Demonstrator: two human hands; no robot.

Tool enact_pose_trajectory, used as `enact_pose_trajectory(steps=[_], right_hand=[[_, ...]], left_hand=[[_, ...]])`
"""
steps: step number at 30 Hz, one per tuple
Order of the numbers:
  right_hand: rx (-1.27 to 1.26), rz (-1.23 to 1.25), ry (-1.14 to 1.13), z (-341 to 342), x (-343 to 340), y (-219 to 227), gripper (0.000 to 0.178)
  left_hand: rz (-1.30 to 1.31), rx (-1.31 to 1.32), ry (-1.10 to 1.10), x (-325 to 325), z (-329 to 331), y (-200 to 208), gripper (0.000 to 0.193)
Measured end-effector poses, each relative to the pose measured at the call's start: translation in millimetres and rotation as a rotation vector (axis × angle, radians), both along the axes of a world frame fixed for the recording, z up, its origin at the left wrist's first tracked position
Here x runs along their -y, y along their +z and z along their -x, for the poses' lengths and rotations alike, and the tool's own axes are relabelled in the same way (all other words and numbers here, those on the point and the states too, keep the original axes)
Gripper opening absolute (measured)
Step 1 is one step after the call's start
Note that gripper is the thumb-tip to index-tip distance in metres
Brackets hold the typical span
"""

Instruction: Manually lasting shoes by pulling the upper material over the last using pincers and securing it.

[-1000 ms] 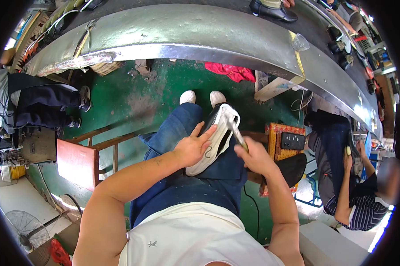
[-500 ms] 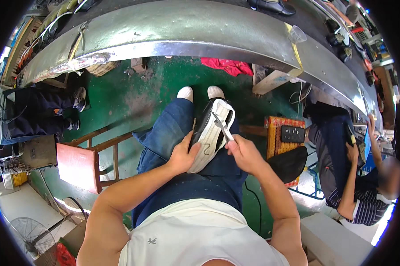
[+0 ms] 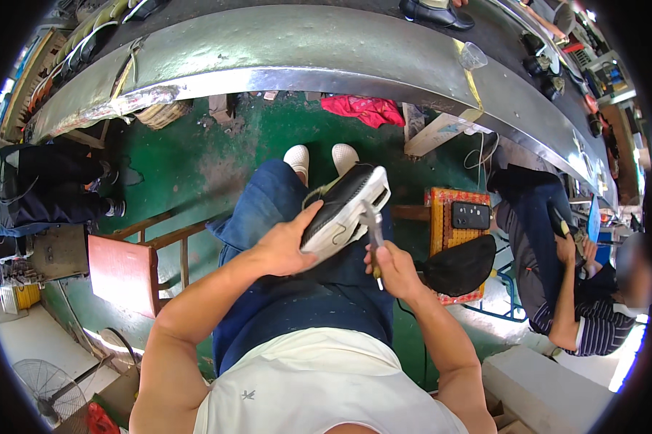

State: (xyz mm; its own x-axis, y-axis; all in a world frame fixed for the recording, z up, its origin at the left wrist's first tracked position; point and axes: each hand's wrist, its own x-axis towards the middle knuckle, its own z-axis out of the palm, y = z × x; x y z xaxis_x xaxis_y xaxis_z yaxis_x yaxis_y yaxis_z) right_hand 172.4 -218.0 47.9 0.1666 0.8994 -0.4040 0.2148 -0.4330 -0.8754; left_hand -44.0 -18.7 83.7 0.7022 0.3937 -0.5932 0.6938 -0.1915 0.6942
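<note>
In my lap lies a shoe [image 3: 334,228] with a black upper and a whitish underside, turned sole side up and slanting toward the upper right. My left hand [image 3: 288,242] grips its near left end, thumb across the underside and fingers along the black side. A dark curved squiggle marks the pale bottom. My right hand [image 3: 395,269] is closed round the handle of steel pincers [image 3: 374,230] with a hammer-like head. The head overlaps the shoe's right edge; whether it touches, I cannot tell. A thin loose cord [image 3: 315,194] shows by the black upper.
A metal-topped bench [image 3: 290,54] curves across the front, with a black shoe [image 3: 436,14] on it. To my left stands a wooden stool [image 3: 123,271]; to my right, a woven-topped seat [image 3: 444,242] bears a black phone [image 3: 471,215]. Another person [image 3: 593,318] sits at far right.
The shoe has tilted, its far end swinging right and its black side turning up more. My right hand has drawn slightly nearer to me with the pincers, whose head now stands more upright.
</note>
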Motion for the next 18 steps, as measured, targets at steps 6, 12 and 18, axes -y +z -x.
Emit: enact_pose_trajectory(steps=[6, 12, 18], right_hand=[[-0.262, -0.062, -0.35, -14.5, 21.2, -6.5, 0.051], [-0.286, -0.082, -0.311, -16.9, 30.1, -10.2, 0.034], [-0.036, 0.027, -0.139, -12.0, 21.2, 22.2, 0.03]], left_hand=[[-0.141, 0.614, 0.22, -36.6, -13.7, 95.3, 0.074], [-0.054, 0.755, 0.365, -50.4, -83.5, 69.7, 0.05], [0.263, 0.433, 0.1, -38.6, -73.6, -75.2, 0.099]])
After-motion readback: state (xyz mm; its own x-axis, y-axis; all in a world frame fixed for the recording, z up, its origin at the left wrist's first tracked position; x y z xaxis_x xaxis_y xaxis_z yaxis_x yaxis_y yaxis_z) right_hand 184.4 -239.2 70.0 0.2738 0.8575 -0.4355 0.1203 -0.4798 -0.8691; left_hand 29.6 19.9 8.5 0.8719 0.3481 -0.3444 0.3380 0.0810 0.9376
